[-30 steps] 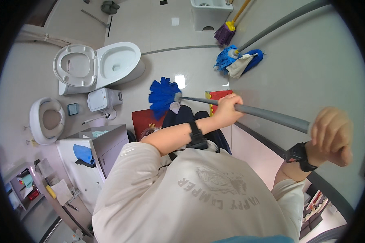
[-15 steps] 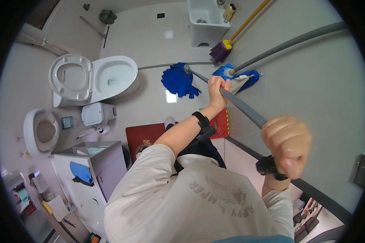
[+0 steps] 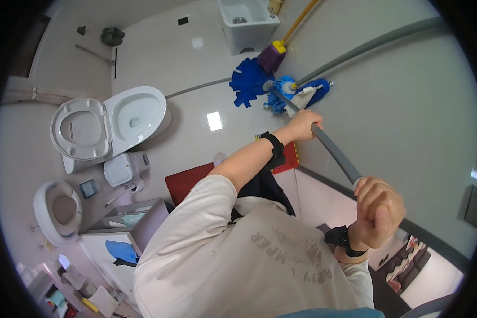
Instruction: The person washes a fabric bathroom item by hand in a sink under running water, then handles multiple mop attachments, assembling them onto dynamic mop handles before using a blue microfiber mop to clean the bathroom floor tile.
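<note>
A mop with a long grey handle (image 3: 338,156) slants down and away from me. Its dark blue fringed head (image 3: 249,82) lies spread on the pale floor near the right wall. My left hand (image 3: 305,125) is closed round the middle of the handle. Higher up, my right hand (image 3: 379,212) is closed in a fist round the handle's near end. Just right of the mop head is a second mop with a lighter blue head (image 3: 282,90), its thick grey pole (image 3: 371,50) leaning on the wall. A dark blue and white mop pad (image 3: 317,95) lies beside it.
A purple mop (image 3: 272,56) with a yellow handle stands by the white sink (image 3: 249,38). On the left are a toilet (image 3: 138,119) with its lid raised, a small white bin (image 3: 123,169) and a washbasin cabinet (image 3: 148,225). Red mats (image 3: 188,181) lie near my feet.
The mop head has slid away and to the right, up against the lighter blue mop and near the purple one. Both hands keep their hold. The whole view has shifted and turned slightly.
</note>
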Demonstrator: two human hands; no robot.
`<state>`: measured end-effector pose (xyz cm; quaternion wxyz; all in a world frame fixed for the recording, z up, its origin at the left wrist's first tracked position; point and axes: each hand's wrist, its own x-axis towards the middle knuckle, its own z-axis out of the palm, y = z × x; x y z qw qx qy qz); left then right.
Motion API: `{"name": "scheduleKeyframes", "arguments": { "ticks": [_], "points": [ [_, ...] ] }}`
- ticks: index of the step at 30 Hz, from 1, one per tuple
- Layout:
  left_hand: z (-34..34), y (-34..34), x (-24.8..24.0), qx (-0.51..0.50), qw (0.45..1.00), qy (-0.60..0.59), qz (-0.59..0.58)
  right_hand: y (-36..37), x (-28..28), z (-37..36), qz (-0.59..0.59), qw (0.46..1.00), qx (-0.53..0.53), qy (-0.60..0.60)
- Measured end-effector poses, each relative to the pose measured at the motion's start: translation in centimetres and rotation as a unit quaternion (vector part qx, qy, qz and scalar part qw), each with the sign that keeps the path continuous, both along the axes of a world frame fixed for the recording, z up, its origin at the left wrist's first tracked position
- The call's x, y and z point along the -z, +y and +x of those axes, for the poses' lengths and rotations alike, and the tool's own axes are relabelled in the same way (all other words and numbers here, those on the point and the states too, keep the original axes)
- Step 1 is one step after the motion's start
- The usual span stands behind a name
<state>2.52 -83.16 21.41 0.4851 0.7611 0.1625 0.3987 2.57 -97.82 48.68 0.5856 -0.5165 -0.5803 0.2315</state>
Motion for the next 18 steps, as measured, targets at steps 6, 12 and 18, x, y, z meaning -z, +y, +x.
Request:
{"name": "scheduleKeyframes", "arguments": {
  "ticks": [6, 12, 18],
  "points": [
    [-1.7, -3.1, -3.7, 0.103, 0.991, 0.083, 0.018, -3.0, -3.7, 0.8, 0.034, 0.998, 0.048, 0.003],
    [-3.2, -6.9, -6.6, 0.268, 0.955, 0.124, -0.017, -5.2, -7.0, 1.2, 0.063, 0.995, 0.070, -0.040],
    [-6.4, -8.1, -8.8, 0.351, 0.915, 0.197, -0.030, -7.3, -8.2, 0.5, 0.038, 0.992, 0.105, -0.057]
  ]
}}
